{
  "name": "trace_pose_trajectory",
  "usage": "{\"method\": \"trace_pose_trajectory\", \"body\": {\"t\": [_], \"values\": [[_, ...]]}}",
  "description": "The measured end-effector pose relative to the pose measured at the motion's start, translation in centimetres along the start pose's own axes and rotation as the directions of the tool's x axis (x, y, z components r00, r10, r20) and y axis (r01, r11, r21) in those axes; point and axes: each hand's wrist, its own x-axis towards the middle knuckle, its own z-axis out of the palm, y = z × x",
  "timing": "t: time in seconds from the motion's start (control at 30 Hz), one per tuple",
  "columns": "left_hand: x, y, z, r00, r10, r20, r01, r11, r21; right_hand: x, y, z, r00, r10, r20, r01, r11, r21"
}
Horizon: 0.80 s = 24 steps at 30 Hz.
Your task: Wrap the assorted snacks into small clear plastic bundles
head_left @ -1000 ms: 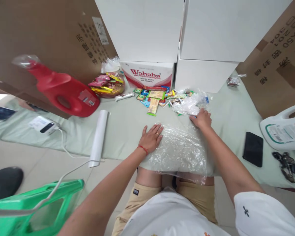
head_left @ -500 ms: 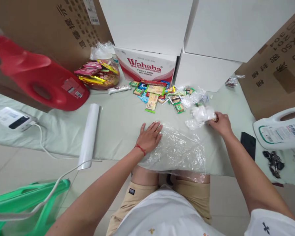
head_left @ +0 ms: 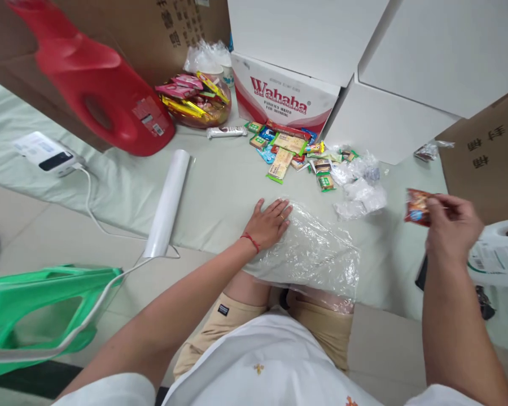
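Note:
My left hand (head_left: pixel 271 223) lies flat with fingers spread on the upper left part of a clear plastic bag (head_left: pixel 322 259), which hangs over the table's front edge onto my lap. Raised above the table at the right, my right hand (head_left: pixel 455 223) pinches a small brown-red snack packet (head_left: pixel 417 207) between thumb and fingers. Crumpled clear plastic wrappers (head_left: pixel 362 197) lie between my hands, farther back. Behind them is a pile of wrapped snacks (head_left: pixel 281 163), mostly green, red and blue packets.
A Wahaha carton (head_left: pixel 279 101) and white boxes stand at the back. To the left are a bowl of snacks (head_left: pixel 197 104), a red detergent jug (head_left: pixel 110 96), a white film roll (head_left: pixel 168 203) and a corded white device (head_left: pixel 46 153). A white jug (head_left: pixel 499 259) stands right.
My right hand has lifted away from the crumpled wrappers to the right, carrying the snack packet. My left hand stays on the bag. The view has shifted.

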Motion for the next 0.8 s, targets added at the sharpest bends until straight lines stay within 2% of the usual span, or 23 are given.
{"method": "trace_pose_trajectory", "body": {"t": [0.03, 0.07, 0.1, 0.13, 0.2, 0.23, 0.3, 0.37, 0.47, 0.57, 0.6, 0.67, 0.7, 0.73, 0.8], "values": [[0.0, 0.0, 0.0, 1.0, 0.001, 0.005, -0.001, 1.0, 0.003, -2.1, -1.3, -0.1, 0.988, -0.043, 0.15, 0.016, 0.984, 0.177], [0.0, -0.1, 0.0, 1.0, 0.0, 0.01, 0.0, 1.0, 0.007, -4.2, -2.9, 0.2, 0.935, -0.145, 0.322, 0.042, 0.951, 0.307], [0.0, 0.0, -0.1, 1.0, -0.001, 0.015, 0.001, 1.0, 0.011, -6.2, -4.7, 0.7, 0.835, -0.285, 0.47, 0.084, 0.911, 0.403], [0.0, 0.0, -0.2, 1.0, -0.003, 0.019, 0.003, 1.0, 0.016, -8.1, -6.3, 1.4, 0.729, -0.384, 0.567, 0.097, 0.877, 0.47], [0.0, 0.1, -0.4, 1.0, -0.008, 0.027, 0.007, 1.0, 0.026, -10.8, -9.0, 3.4, 0.575, -0.512, 0.638, 0.078, 0.811, 0.58], [0.0, 0.2, -0.5, 1.0, -0.011, 0.028, 0.01, 0.999, 0.03, -11.6, -9.7, 4.5, 0.521, -0.553, 0.65, 0.08, 0.79, 0.608], [0.0, 0.4, -0.5, 1.0, -0.019, 0.024, 0.019, 0.999, 0.036, -12.2, -10.1, 6.3, 0.458, -0.593, 0.662, 0.141, 0.784, 0.605], [-0.1, 0.5, -0.5, 0.999, -0.027, 0.017, 0.027, 0.999, 0.035, -11.8, -9.8, 7.5, 0.442, -0.597, 0.67, 0.266, 0.8, 0.537], [-0.1, 0.4, -0.5, 1.0, -0.03, 0.004, 0.03, 0.999, 0.023, -9.3, -9.8, 8.5, 0.475, -0.594, 0.649, 0.393, 0.803, 0.447], [-0.1, 0.3, -0.4, 0.999, -0.033, -0.001, 0.033, 0.999, 0.013, -5.0, -11.0, 9.8, 0.553, -0.481, 0.681, 0.294, 0.877, 0.38], [-0.1, 0.3, -0.5, 0.999, -0.033, 0.001, 0.033, 0.999, 0.011, -3.3, -11.5, 10.6, 0.557, -0.408, 0.723, 0.234, 0.913, 0.335], [-0.1, 0.2, -0.5, 1.0, -0.029, 0.009, 0.029, 1.0, 0.006, 0.4, -12.4, 12.9, 0.53, -0.255, 0.808, 0.174, 0.966, 0.191], [-0.1, 0.2, -0.5, 1.0, -0.027, 0.013, 0.027, 1.0, 0.004, 2.2, -12.8, 14.2, 0.533, -0.198, 0.822, 0.207, 0.973, 0.1], [0.0, 0.1, -0.6, 0.999, -0.031, 0.014, 0.031, 1.0, 0.002, 3.7, -13.0, 15.6, 0.558, -0.168, 0.812, 0.278, 0.961, 0.007], [0.0, 0.1, -0.6, 0.998, -0.065, 0.005, 0.065, 0.998, 0.0, 5.9, -13.3, 18.3, 0.585, -0.192, 0.788, 0.432, 0.896, -0.103]]}}
